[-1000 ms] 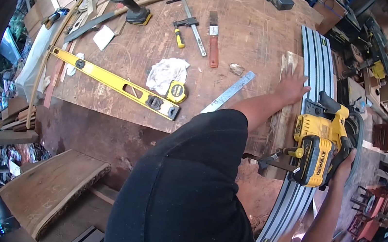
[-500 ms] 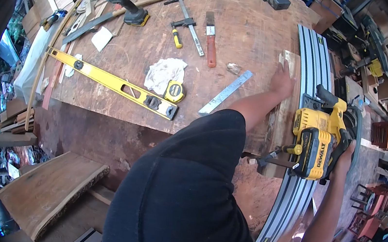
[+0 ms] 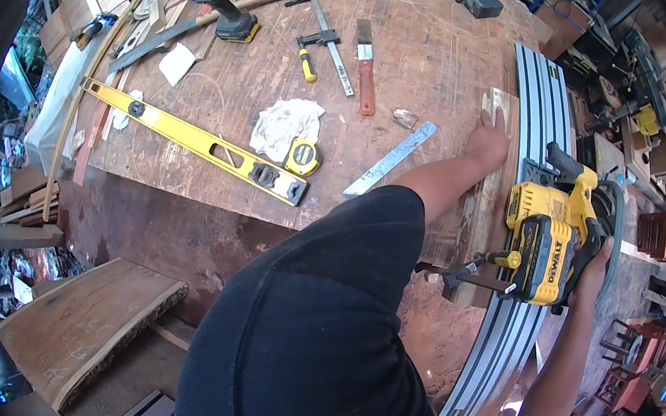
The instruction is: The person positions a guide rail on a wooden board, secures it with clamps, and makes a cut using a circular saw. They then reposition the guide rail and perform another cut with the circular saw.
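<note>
My right hand (image 3: 591, 276) is wrapped around the rear handle of a yellow and black DeWalt track saw (image 3: 550, 207). The saw sits on a long silver guide rail (image 3: 543, 97) with dark stripes. My left hand (image 3: 490, 142) lies on a wooden board (image 3: 486, 194) just left of the rail, fingers stretched forward. A clamp (image 3: 503, 260) with a yellow and black handle is by the board's near end, partly hidden by the saw. Where the blade meets the wood is out of sight.
On the workbench (image 3: 222, 92) lie a yellow spirit level (image 3: 191, 139), tape measure (image 3: 302, 156), white cloth (image 3: 285, 122), steel ruler (image 3: 390, 158), red-handled scraper (image 3: 365, 73), bar clamp (image 3: 329, 43) and drill (image 3: 228, 13). A live-edge slab (image 3: 85, 335) rests lower left.
The view has shifted very slightly. My left hand stays on the board, and the saw in my right hand is in nearly the same place on the rail.
</note>
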A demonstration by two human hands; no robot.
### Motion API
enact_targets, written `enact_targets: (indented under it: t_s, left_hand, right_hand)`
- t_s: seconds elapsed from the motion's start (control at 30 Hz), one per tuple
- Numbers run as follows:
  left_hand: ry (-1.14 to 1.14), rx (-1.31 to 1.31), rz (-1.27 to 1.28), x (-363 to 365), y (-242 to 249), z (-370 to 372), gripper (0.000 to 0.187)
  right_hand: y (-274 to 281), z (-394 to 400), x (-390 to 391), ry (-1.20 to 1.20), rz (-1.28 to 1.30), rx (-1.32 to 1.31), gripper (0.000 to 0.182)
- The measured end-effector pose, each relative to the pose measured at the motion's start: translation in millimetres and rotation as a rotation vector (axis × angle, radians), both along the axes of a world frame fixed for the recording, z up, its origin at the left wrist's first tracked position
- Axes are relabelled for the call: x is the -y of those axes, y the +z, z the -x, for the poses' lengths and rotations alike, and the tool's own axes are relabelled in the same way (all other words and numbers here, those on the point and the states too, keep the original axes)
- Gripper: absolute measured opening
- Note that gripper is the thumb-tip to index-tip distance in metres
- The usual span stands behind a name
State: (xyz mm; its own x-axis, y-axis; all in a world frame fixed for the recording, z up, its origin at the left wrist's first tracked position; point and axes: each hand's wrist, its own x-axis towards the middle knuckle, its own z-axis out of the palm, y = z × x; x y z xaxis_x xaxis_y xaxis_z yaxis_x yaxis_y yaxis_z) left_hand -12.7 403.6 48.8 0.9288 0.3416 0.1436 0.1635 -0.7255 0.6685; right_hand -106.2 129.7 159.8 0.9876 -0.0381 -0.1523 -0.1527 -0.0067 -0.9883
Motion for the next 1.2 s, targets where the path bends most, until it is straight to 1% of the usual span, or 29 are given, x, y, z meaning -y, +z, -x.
enact_targets:
  t_s: [0.13,0.2,0.27,0.33,0.37,0.43,0.5,0.53,0.57,0.63,0.67,0.73,0.77,0.83,0.9,1.0,1.03,1.17,1.2]
  left_hand:
    - [-0.017,-0.018,-0.033,-0.8,1.1,-1.5,0.066]
    - [-0.025,-0.021,-0.038,-0.8,1.0,-1.6,0.066]
    - [-0.033,-0.024,-0.043,-1.5,1.5,0.2,0.066]
    - [0.007,0.019,-0.043,0.6,1.0,0.8,0.065]
    - [-0.011,0.021,-0.037,-1.0,-0.1,-0.4,0.065]
    - [-0.291,-0.125,-0.317,-9.6,-10.2,-12.7,0.069]
    - [-0.163,0.002,-0.250,-6.5,-57.3,-43.8,0.070]
    - [-0.115,0.055,-0.330,-1.7,-54.3,-40.0,0.070]
    - [-0.059,0.110,-0.409,-0.2,-48.4,-32.1,0.069]
    - [-0.009,0.013,-0.105,4.1,-3.6,-4.4,0.068]
    - [-0.032,0.020,-0.100,5.0,-5.7,-5.9,0.068]
    - [0.026,0.071,-0.116,5.7,-10.9,-8.0,0.066]
    - [0.011,0.075,-0.115,6.7,-10.6,-8.5,0.066]
    - [0.012,-0.003,-0.064,8.1,-1.3,-3.2,0.066]
    - [0.008,0.011,-0.075,8.4,-3.8,-4.9,0.065]
    - [0.019,0.056,-0.116,8.9,-10.9,-5.5,0.066]
    - [0.029,0.091,-0.143,8.7,-12.8,-6.1,0.067]
    - [0.019,0.086,-0.142,9.6,-12.5,-4.9,0.066]
    - [0.011,0.040,-0.098,10.6,-4.2,0.5,0.065]
  right_hand:
    - [-7.5,-11.8,7.0,-0.013,-0.015,-0.006,0.055]
    - [-11.6,-18.7,16.4,0.060,-0.011,-0.033,0.059]
    - [-15.8,-24.8,19.9,0.054,-0.005,-0.039,0.058]
    - [-11.1,-22.3,11.7,0.039,0.001,-0.044,0.058]
    - [-9.9,-19.8,7.9,0.078,-0.010,-0.026,0.058]
    - [-6.9,-19.4,7.8,0.100,-0.005,-0.005,0.058]
    - [-9.6,-25.4,5.2,0.032,0.040,0.016,0.061]
    - [-7.0,-22.9,-0.9,-0.026,0.070,0.031,0.065]
    - [-9.0,-26.1,3.5,-0.017,0.091,0.006,0.067]
    - [-10.5,-30.7,6.8,0.010,0.112,-0.010,0.070]
    - [-9.4,-29.9,5.6,0.024,0.117,-0.001,0.070]
    - [-1.4,-24.1,-1.3,-0.004,0.108,0.004,0.070]
    - [-0.1,-23.1,-1.7,-0.006,0.119,0.008,0.069]
    - [1.9,-23.2,-2.1,-0.018,0.130,0.014,0.069]
    - [3.1,-23.9,-2.7,-0.006,0.207,0.001,0.074]
    - [5.8,-21.0,-4.0,0.013,0.205,0.020,0.074]
    - [3.3,-22.6,-2.7,0.023,0.166,0.017,0.073]
    - [0.9,-25.5,-2.7,0.015,0.142,0.015,0.072]
    - [0.3,-26.2,-2.5,0.012,0.152,0.014,0.071]
